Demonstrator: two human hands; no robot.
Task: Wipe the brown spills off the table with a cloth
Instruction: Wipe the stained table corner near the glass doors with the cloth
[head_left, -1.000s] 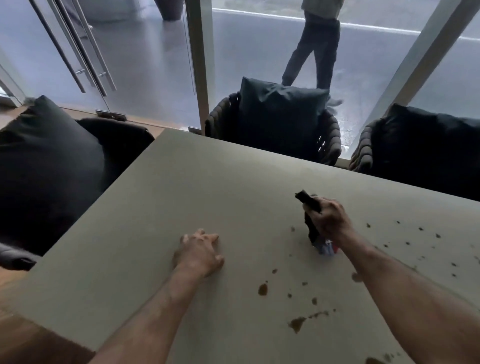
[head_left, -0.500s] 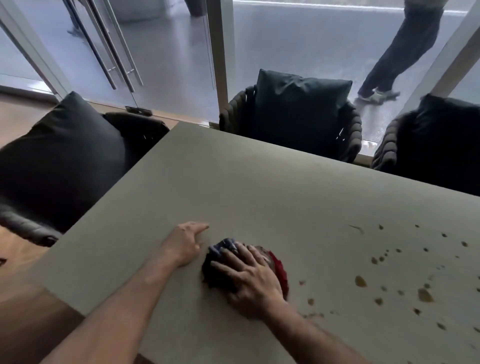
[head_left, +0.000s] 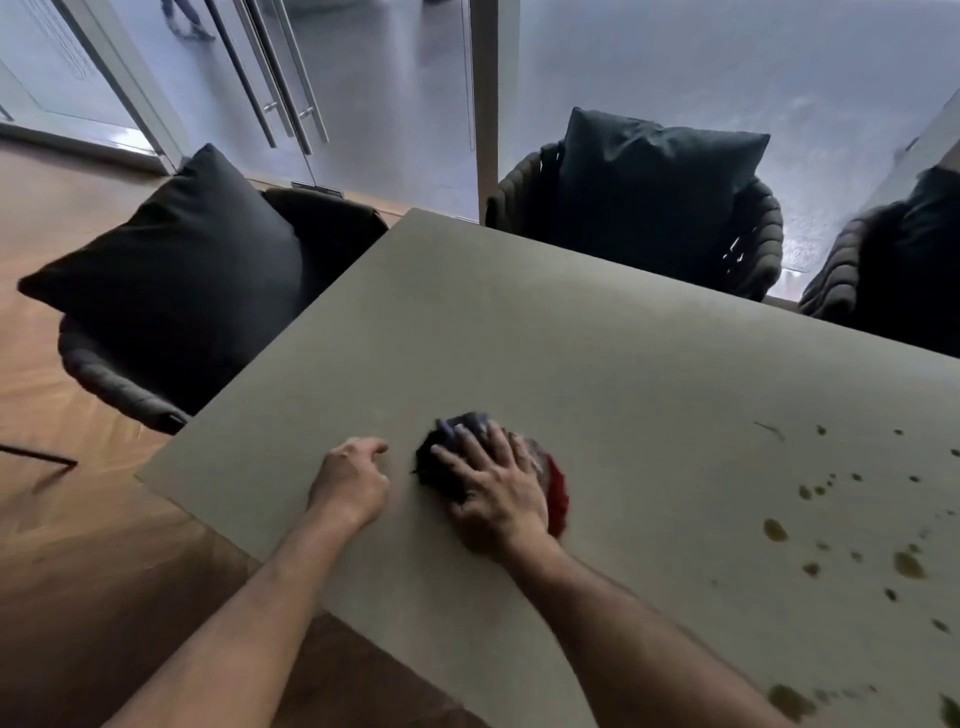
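My right hand (head_left: 496, 496) lies flat, fingers spread, pressing a bunched dark cloth (head_left: 439, 462) with a red edge onto the grey-green table (head_left: 597, 353). The cloth sits near the table's front left part. My left hand (head_left: 353, 478) rests loosely curled on the tabletop just left of the cloth, holding nothing. Brown spills (head_left: 906, 564) dot the right side of the table, with a larger patch (head_left: 789, 701) at the bottom right, all well apart from the cloth.
A dark chair with a large black cushion (head_left: 176, 270) stands at the table's left side. Two more dark wicker chairs (head_left: 660, 202) stand along the far edge. Glass doors (head_left: 280, 78) lie behind. Wooden floor (head_left: 62, 519) shows to the left.
My right hand brought the cloth from the spill area down and left, then flattened it on the table beside my left hand. The spots under that patch are gone. The view shifted left.
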